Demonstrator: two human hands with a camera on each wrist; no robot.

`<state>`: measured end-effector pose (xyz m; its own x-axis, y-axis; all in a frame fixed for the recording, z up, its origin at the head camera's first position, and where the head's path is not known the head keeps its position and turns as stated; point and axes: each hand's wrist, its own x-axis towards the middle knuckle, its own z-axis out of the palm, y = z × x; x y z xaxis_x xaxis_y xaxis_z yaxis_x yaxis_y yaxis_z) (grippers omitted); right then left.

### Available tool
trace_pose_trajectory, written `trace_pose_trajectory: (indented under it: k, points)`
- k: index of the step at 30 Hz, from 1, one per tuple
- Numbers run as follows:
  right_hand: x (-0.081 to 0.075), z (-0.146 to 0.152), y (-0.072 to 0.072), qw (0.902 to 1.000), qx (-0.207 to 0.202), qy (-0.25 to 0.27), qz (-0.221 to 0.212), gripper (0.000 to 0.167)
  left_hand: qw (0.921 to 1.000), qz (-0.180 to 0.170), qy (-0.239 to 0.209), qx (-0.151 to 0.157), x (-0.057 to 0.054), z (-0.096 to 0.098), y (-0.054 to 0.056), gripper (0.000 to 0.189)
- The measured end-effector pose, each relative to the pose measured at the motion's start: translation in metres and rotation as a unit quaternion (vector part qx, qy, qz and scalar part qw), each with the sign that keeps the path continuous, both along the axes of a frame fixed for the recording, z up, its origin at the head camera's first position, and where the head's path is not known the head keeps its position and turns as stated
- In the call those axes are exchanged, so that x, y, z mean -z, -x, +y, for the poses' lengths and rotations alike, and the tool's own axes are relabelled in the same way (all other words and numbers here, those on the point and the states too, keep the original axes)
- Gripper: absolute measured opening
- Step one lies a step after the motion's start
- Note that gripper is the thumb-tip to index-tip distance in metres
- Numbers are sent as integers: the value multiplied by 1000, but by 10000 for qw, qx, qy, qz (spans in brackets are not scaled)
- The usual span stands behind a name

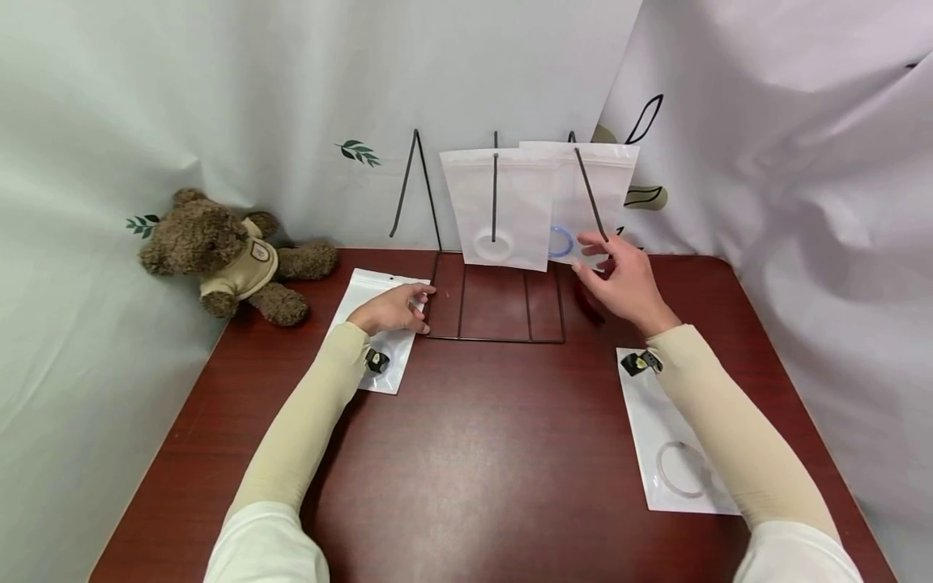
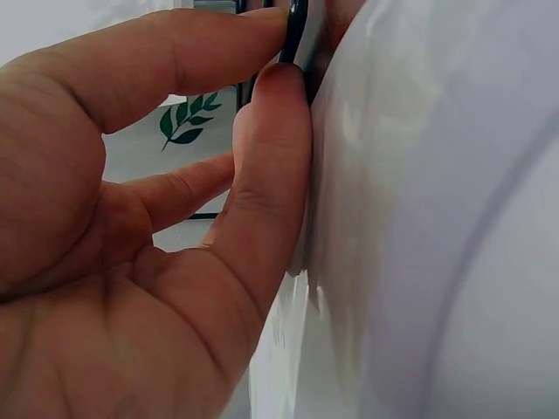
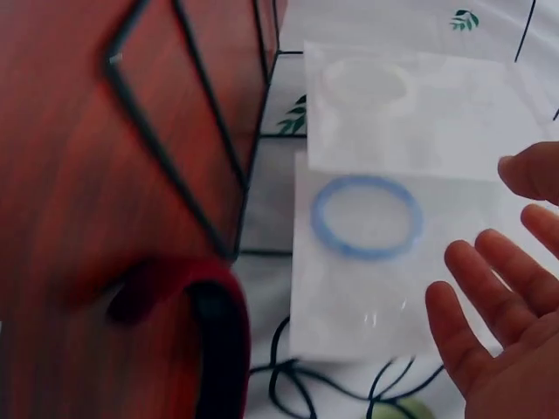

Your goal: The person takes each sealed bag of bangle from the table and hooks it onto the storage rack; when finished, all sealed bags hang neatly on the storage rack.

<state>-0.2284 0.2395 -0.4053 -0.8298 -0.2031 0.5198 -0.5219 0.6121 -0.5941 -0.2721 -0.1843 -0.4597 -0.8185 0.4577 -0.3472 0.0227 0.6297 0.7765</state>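
The wire rack [image 1: 496,340] is standing toward the back of the surface, and the left hand [image 1: 389,309] is pinching the wire along its left edge, that grip being drawn nearly closed around thin wire. At the rack's right side the right hand [image 1: 627,279] is hovering, its grip loosely spread and having hold of nothing; whether a fingertip is brushing the rack, the pictures are not showing. The blue-ring packet [image 1: 612,178] is hanging from the rack's right prong [image 1: 591,194], while the white-ring packet [image 1: 521,206] is hanging from its middle prong, overlapping its neighbour. The left flat packet [image 1: 399,356] is lying left of the rack, beneath the left hand; the right flat packet [image 1: 666,429] is lying in front of the rack's right side.

The likeliest trouble is coming from the right fingers: catching the right prong's free end could be jolting the rack, setting both packets swinging or sliding off. Overlapping edges could be snagging, one packet dragging the other. A slackening left grip could be letting the rack twist.
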Motion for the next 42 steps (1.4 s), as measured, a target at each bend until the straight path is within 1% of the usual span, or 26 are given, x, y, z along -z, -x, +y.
trace_pose_trajectory:
  k: [4,7,10,16,21,26,33,37,42]
  points:
    - [7,20,-14,9995,19,-110,-302,50,10000,8,-9,-31,0,0,0,88]
    - [13,34,-25,9985,38,-174,-515,51,9999,5,-58,-85,1,0,0,89]
    - [19,47,-35,9968,78,-348,-719,51,9999,7,-69,-138,2,0,1,90]
    - [28,71,-58,9925,246,-492,-1094,54,9999,45,-33,-115,4,1,1,92]
    - [32,86,-77,9889,407,-677,-1260,51,9999,33,-24,-103,4,0,1,94]
    - [37,99,-93,9861,416,-856,-1364,46,9999,-24,-51,-115,3,-2,-1,95]
    - [46,119,-114,9804,539,-1199,-1467,43,9999,4,-50,-147,2,-2,-4,93]
    - [51,133,-127,9777,629,-1286,-1539,44,9999,17,-19,-104,3,-2,-3,93]
    - [57,147,-140,9684,839,-1593,-1725,50,9999,3,53,-89,2,-1,-2,93]
